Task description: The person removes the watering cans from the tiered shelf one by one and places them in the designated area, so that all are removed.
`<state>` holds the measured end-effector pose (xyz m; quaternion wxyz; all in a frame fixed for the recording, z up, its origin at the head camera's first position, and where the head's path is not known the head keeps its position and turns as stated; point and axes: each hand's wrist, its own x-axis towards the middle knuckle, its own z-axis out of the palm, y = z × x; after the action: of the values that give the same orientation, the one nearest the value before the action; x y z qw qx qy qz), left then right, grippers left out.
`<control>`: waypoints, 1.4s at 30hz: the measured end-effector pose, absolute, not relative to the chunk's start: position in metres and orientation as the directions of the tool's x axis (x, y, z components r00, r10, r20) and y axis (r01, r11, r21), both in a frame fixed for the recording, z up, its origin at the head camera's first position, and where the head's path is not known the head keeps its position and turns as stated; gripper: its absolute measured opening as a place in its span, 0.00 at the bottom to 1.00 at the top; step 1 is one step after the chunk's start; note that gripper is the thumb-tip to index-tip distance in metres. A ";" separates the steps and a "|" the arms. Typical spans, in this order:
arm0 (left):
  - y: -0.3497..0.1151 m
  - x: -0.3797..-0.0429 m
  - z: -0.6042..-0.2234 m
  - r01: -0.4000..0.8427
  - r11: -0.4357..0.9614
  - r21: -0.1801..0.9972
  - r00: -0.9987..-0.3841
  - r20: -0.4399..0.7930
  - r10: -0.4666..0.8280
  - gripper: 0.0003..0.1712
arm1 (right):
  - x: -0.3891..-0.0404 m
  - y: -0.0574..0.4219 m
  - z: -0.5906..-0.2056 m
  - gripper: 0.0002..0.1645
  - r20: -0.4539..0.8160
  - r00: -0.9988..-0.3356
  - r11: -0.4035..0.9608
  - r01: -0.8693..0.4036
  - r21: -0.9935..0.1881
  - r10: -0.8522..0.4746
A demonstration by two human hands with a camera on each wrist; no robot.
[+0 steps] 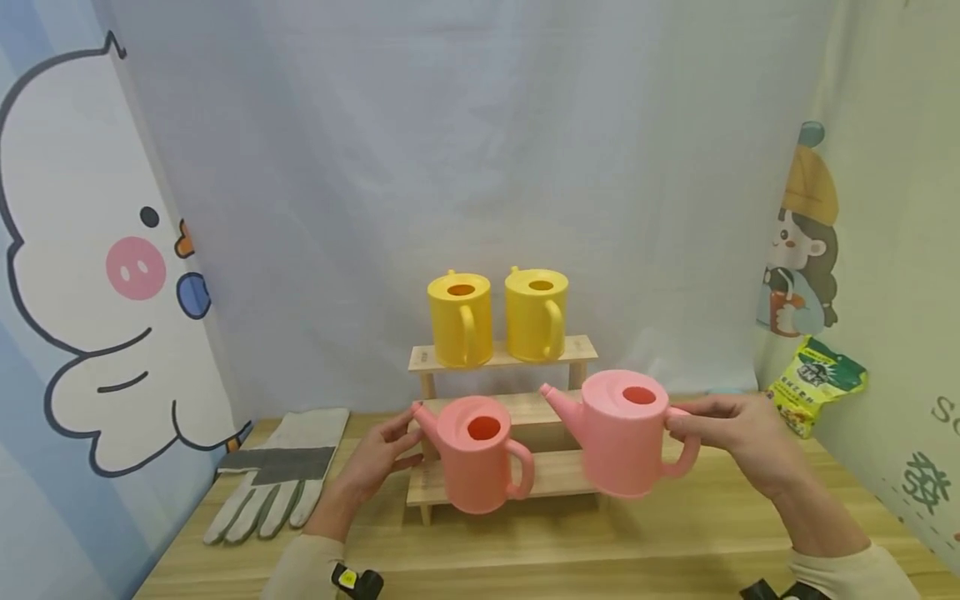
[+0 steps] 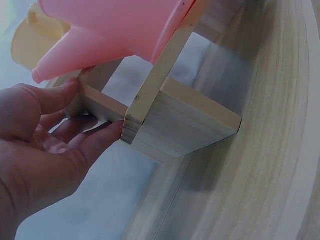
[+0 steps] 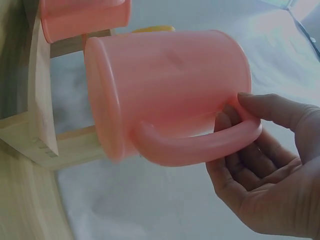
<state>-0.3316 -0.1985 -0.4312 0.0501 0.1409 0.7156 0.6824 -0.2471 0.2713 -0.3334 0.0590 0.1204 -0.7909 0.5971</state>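
Observation:
My right hand (image 1: 742,429) holds a pink watering can (image 1: 624,442) by the top of its handle (image 3: 200,150), thumb above and fingers curled beneath. This can hangs over the right part of a wooden tiered stand (image 1: 555,471), its base apart from the boards in the right wrist view. Another pink watering can (image 1: 476,467) stands on the front step, spout to the left. At the stand's left side, my left hand (image 1: 378,454) grips the board ends with thumb and bent fingers (image 2: 102,142). Two yellow watering cans (image 1: 461,329) (image 1: 536,321) stand on the top step.
A grey and white work glove (image 1: 288,467) lies on the wooden table (image 1: 525,550) at the left. A green and yellow snack bag (image 1: 810,387) leans at the right wall. Behind the stand hangs a pale curtain (image 1: 480,150).

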 end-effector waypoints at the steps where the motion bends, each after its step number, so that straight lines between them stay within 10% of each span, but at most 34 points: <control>1: -0.198 -0.331 -0.430 0.138 0.030 0.990 -0.955 0.125 0.270 0.34 | -0.247 0.274 -0.331 0.11 0.244 -0.964 0.253 -0.263 -0.931 -0.105; 13: -0.197 -0.332 -0.429 0.142 0.033 0.989 -0.957 0.128 0.261 0.34 | -0.241 0.302 -0.320 0.06 0.396 -0.914 0.032 -0.395 -0.918 0.083; 24: -0.200 -0.331 -0.429 0.145 0.044 0.988 -0.958 0.129 0.255 0.34 | -0.263 0.294 -0.337 0.04 0.258 -0.922 -0.092 -0.295 -0.951 0.289; 42: -0.199 -0.333 -0.430 0.141 0.040 0.989 -0.957 0.126 0.263 0.35 | -0.329 0.262 -0.390 0.15 0.127 -0.879 0.101 -0.090 -0.991 0.459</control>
<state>-0.3330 -0.1989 -0.4299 0.0449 0.1404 0.7198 0.6784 -0.3287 0.2622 -0.3897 0.2087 -0.1295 -0.7119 0.6579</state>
